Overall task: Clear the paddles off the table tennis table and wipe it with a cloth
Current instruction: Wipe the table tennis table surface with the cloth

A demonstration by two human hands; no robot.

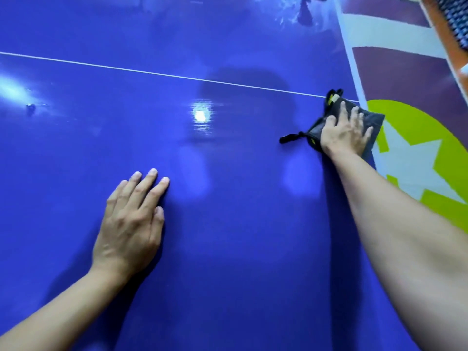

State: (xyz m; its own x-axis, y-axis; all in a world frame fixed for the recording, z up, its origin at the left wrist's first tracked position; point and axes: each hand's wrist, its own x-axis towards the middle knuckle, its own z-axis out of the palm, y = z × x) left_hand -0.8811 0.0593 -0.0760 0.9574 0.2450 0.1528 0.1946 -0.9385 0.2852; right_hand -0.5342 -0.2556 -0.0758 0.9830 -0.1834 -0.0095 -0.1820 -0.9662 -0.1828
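The blue table tennis table (228,236) fills most of the view, with a thin white line (152,73) running across it. My right hand (345,131) lies flat on a dark grey cloth (374,117) at the table's right edge, fingers spread and pressing it down. The cloth has a black loop (290,138) and yellow tags. My left hand (131,221) rests palm down on the bare table, fingers together, holding nothing. No paddles are in view.
The table's white right edge (354,62) runs from top to the cloth. Beyond it the floor shows purple and white stripes (395,34) and a lime green circle with a white star (417,158). Light reflections glare on the tabletop (201,115).
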